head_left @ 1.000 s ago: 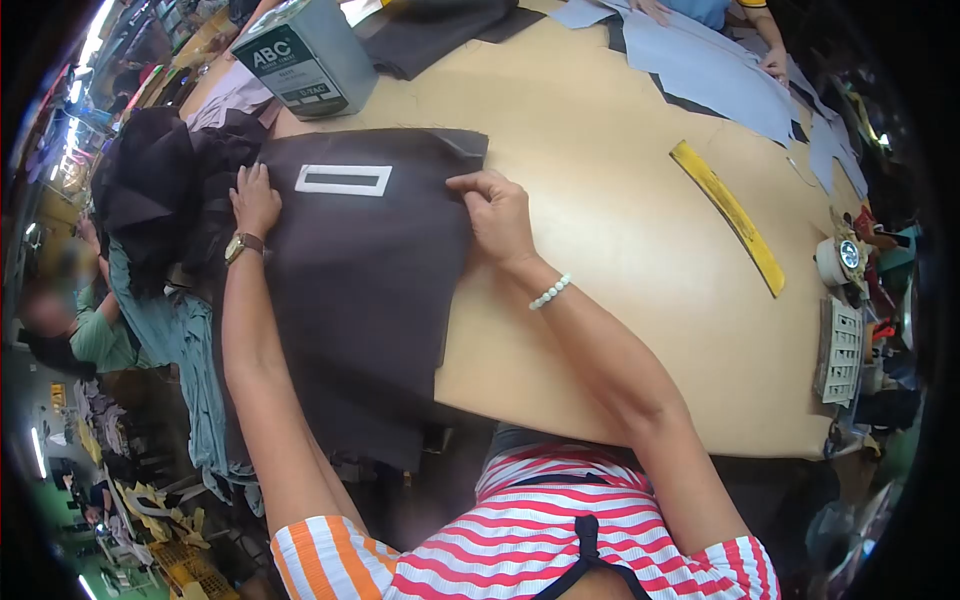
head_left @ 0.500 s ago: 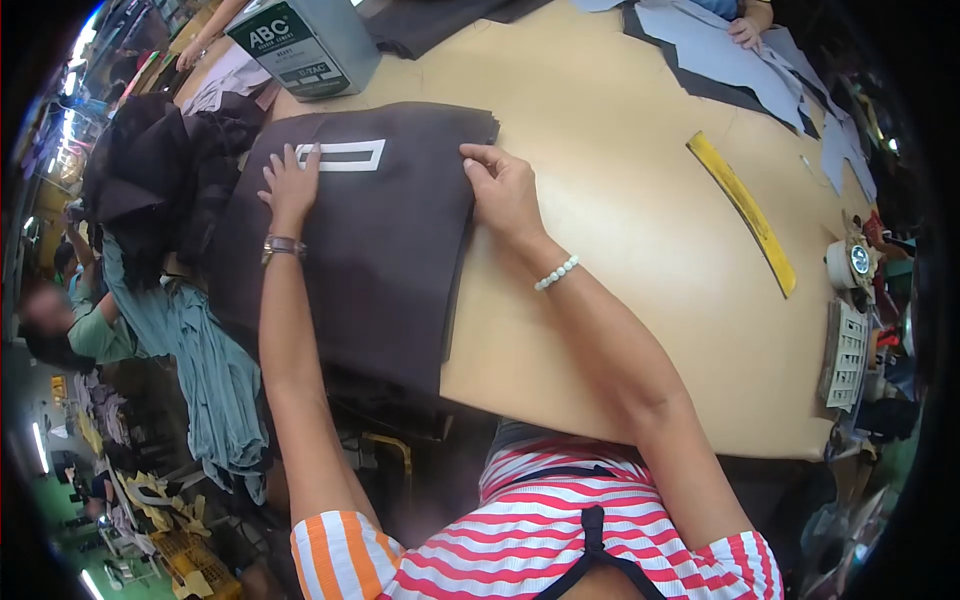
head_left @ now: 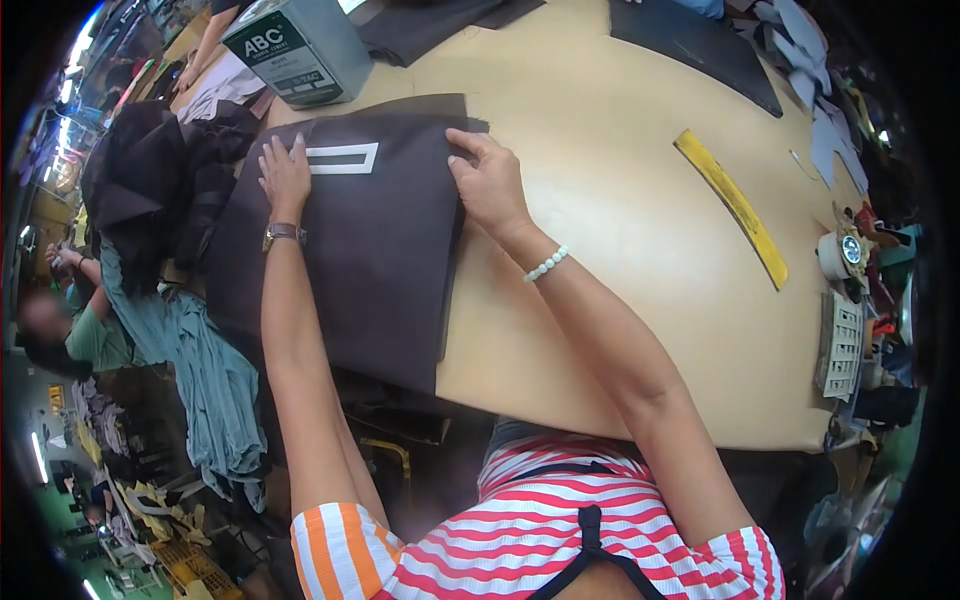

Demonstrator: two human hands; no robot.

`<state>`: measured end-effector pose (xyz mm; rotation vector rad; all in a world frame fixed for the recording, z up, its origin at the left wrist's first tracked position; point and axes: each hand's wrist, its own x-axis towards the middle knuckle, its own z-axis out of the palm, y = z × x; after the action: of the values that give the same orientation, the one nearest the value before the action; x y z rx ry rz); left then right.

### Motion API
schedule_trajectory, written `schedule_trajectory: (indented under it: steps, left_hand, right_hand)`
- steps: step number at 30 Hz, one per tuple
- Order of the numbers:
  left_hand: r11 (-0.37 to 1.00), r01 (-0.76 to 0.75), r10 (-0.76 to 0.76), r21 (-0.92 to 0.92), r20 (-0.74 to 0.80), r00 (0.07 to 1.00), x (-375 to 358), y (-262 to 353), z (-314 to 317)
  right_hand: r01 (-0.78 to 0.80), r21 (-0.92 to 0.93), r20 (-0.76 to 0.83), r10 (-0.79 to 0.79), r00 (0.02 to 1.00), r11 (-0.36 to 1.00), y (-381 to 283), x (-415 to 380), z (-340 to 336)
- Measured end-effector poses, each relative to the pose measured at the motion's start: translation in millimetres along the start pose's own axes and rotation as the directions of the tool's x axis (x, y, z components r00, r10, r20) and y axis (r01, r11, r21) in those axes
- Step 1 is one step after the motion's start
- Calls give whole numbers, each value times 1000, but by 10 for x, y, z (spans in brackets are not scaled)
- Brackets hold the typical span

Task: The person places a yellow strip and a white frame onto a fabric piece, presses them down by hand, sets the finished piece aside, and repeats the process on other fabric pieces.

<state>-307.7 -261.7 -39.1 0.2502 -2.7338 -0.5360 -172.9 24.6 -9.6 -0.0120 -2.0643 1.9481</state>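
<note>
A stack of dark cut fabric panels [head_left: 370, 260] lies on the table's left part, its near edge hanging over the table edge. On the top panel sits a white rectangular frame-shaped piece [head_left: 370, 159] with a slot through its middle. My left hand [head_left: 285, 180] rests flat on the panel, fingers stretched, its fingertips beside the white piece's left end. At the stack's upper right edge, my right hand [head_left: 490, 185] pinches the top panel's edge between thumb and forefinger. Lower layers show just beyond that edge.
A tin marked ABC [head_left: 300, 50] stands behind the stack. Left are a dark fabric heap [head_left: 150, 190] and draped teal cloth [head_left: 215, 370]. A curved yellow strip [head_left: 733, 208] lies to the right. Dark sheet material [head_left: 690, 50] lies at the far side; a person's arm [head_left: 205, 50] shows near the tin.
My right hand has moved slightly left with the top panel's edge, exposing layers beneath. My left hand has slid left, off the white piece. Across the table, light grey pieces have left the dark sheet.
</note>
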Motion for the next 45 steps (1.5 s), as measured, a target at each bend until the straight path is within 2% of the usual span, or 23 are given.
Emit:
schedule_trajectory:
  steps: [3,7,13,16,19,22,24,27,30,32,33,34,37,38,41,45]
  left_hand:
    - [999,0,-1,42,30,1000,69,-84,65]
    - [993,-42,33,111,78,996,184,-106,130]
    - [987,-131,122,96,100,988,360,-187,218]
    - [979,-51,55,197,-10,998,199,22,72]
    - [990,38,-39,135,0,999,-17,307,-76]
    - [990,82,-105,119,202,974,-294,593,-113]
    - [987,57,-83,150,173,981,-312,587,-19]
    - [989,41,-63,142,154,986,-325,608,28]
    - [991,47,-66,126,153,986,-361,648,-10]
    - [992,66,-83,110,165,983,-391,697,-36]
    - [992,69,-87,110,163,983,-403,700,-33]
    - [991,72,-89,110,161,983,-410,704,-33]
    - [989,51,-72,137,152,986,-418,730,-69]
    - [988,43,-66,151,150,987,-428,735,-82]
    - [985,39,-64,166,150,987,-433,736,-89]
    - [986,49,-71,158,138,988,-425,723,-61]
  right_hand:
    - [-8,-92,-42,4,999,996,141,37,31]
    - [-79,-26,-49,78,996,997,119,-33,17]
    - [-115,-12,-51,114,992,993,90,-63,29]
    - [-109,14,-65,110,992,994,73,-62,43]
    - [-68,20,-74,69,995,997,146,-50,47]
    - [20,-46,-91,-24,996,999,278,-28,59]
    - [72,-95,-85,-80,993,993,353,35,55]
    - [-43,91,-85,51,995,995,337,30,42]
    - [41,-141,-83,-53,995,989,191,-6,51]
    - [59,-359,1,-63,998,931,27,52,80]
    - [72,-460,43,-59,997,885,-46,83,110]
    - [142,-619,75,-122,990,772,-102,110,149]
    - [133,-818,179,28,984,560,-128,260,306]
    - [199,-855,221,-10,975,478,-113,266,313]
    - [113,-839,193,97,976,532,-241,322,261]
    - [28,-819,94,87,992,574,-228,310,-256]
